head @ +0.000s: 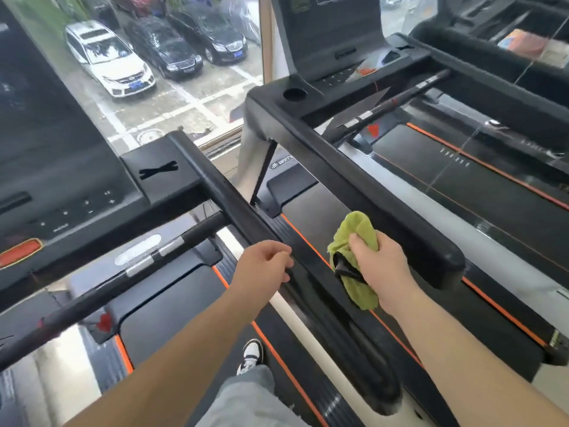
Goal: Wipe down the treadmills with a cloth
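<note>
Green crumpled cloth (354,257) sits gripped in the right hand (380,272) at frame centre; the left hand (261,266) curls over the black treadmill handrail (220,186).

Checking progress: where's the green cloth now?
Head view, right of centre: green cloth gripped in the right hand, beside the right treadmill's handrail.

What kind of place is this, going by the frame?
Most likely a gym or fitness club, probably on an upper floor: several treadmills stand side by side, with a console and orange-edged belt, facing a window that looks down on parked cars.
</note>
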### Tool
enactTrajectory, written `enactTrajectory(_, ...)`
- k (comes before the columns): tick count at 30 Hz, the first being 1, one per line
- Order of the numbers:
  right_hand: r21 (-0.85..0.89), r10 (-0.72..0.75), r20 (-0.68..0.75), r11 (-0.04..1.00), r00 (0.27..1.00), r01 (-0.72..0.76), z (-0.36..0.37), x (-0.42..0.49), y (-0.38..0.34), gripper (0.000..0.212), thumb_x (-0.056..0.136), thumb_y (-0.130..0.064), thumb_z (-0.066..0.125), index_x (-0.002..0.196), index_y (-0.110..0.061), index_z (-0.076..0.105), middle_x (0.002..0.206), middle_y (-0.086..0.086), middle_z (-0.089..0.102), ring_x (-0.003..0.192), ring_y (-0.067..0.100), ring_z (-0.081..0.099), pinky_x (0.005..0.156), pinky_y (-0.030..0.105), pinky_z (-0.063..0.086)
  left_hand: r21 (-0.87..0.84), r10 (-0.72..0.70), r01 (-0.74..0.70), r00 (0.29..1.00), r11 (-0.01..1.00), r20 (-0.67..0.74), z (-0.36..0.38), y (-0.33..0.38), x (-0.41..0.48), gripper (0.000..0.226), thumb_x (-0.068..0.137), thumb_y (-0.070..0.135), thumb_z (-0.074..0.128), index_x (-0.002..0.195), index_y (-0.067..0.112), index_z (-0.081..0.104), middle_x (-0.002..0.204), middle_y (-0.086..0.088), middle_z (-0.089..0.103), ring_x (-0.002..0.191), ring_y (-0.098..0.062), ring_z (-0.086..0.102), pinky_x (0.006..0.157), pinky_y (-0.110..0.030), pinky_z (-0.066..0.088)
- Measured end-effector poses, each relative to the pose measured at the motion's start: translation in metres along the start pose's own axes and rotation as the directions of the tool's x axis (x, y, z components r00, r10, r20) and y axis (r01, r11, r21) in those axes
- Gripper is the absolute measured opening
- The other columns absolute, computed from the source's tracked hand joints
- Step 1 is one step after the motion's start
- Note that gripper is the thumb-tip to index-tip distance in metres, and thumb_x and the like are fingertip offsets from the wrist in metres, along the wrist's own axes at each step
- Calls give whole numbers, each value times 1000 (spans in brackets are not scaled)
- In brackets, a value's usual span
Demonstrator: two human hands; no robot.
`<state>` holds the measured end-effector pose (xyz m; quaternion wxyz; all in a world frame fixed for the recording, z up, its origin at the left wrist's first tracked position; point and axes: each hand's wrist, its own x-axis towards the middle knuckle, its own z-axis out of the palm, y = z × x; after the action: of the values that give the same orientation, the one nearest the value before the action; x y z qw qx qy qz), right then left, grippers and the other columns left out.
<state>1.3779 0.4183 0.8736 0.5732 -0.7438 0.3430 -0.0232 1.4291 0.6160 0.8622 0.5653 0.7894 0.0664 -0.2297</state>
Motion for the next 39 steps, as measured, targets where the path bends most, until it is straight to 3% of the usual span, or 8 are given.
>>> enactTrajectory(3,-143,37,221,990,975,-5,28,9,0,11,98,-27,64,91,-22,70,82,-8,69,73,7,62,61,10,47,105,85,-79,995,991,-52,-8,-4,7,24,96,15,55,94,28,74,82,7,74,59,-5,60,55,-19,46)
enactTrajectory(5,-250,137,323,967,936,-55,131,62,-16,12,91,-34,65,95,-23,67,82,-7,72,73,9,67,76,19,58,181,31,-6,991,984,-133,-71,-11,83,20,96,20,56,94,33,72,82,15,71,70,-5,62,62,-23,47)
enactTrajectory(8,-275,117,272,961,955,-39,134,66,-9,31,77,-56,62,93,-30,61,74,-17,72,73,11,73,85,46,61,264,63,-30,991,964,-116,-75,-20,82,22,96,19,58,94,38,68,78,21,67,76,-1,62,71,-18,46)
enactTrajectory(17,-376,0,324,918,946,129,242,144,-86,34,83,-63,56,93,-30,57,89,-7,71,89,22,67,89,45,56,281,80,-52,993,958,-88,-112,-19,130,19,99,18,57,99,31,71,62,32,59,60,5,56,57,-14,38)
enactTrajectory(23,-396,42,375,911,926,119,199,118,-65,24,87,-56,62,98,-36,58,80,-21,71,83,7,69,91,41,55,186,104,-90,992,979,-71,-113,-12,144,20,98,18,60,93,35,71,63,25,61,59,1,55,59,-16,40)
enactTrajectory(29,-488,213,334,872,918,-25,153,81,-40,24,93,-56,58,98,-32,58,78,-15,72,73,1,72,87,44,58,91,79,-72,994,993,-77,-118,-11,151,20,99,20,61,92,35,72,67,16,65,57,-1,54,57,-18,45)
enactTrajectory(34,-633,-84,190,751,978,187,215,90,-59,31,93,-60,52,95,-30,46,94,-7,65,88,23,69,79,42,54,99,63,-51,991,994,-115,-140,-5,156,18,98,18,62,92,31,73,67,21,65,61,2,57,58,-11,41)
enactTrajectory(39,-764,-354,285,477,891,435,299,111,-104,64,92,-72,40,121,-16,50,122,8,52,110,35,54,88,49,50,111,52,-28,974,993,-222,-174,-4,161,23,96,15,62,84,32,73,73,10,71,64,-2,59,57,-11,42)
